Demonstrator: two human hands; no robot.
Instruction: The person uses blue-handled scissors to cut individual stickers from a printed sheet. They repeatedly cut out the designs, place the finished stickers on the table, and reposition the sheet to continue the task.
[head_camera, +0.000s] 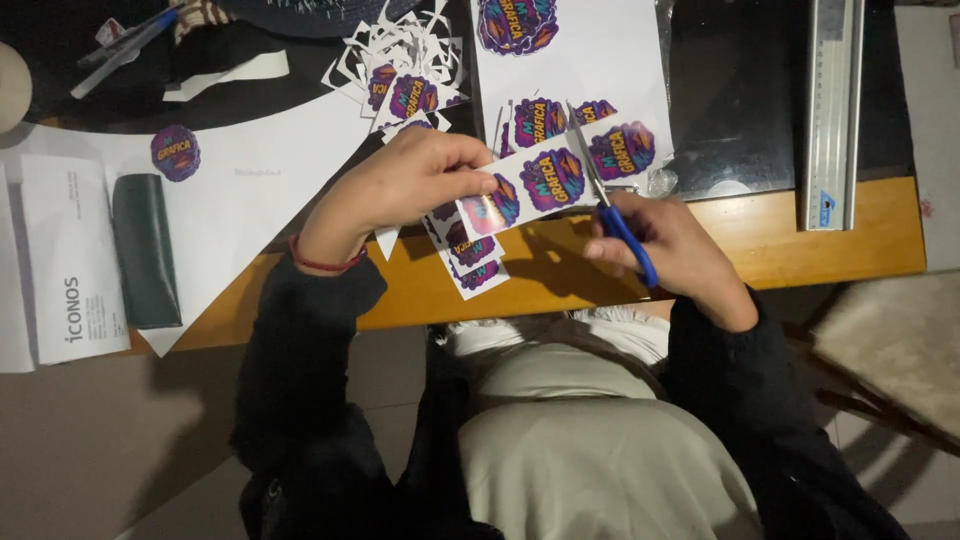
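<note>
My left hand (405, 185) pinches the left end of a white paper strip of purple stickers (545, 175) and holds it above the wooden table (790, 240). My right hand (665, 240) grips blue-handled scissors (610, 205). Their blades are parted across the strip, between two of the stickers. Under my left hand, more cut sticker strips (470, 255) hang down toward the table's front edge.
A white sticker sheet (590, 60) lies behind the strip. Paper offcuts and cut stickers (400, 60) are piled at the back. A metal ruler (832, 110) lies at the right, a dark case (146, 250) and white papers (70, 260) at the left, a pen (125, 50) far left.
</note>
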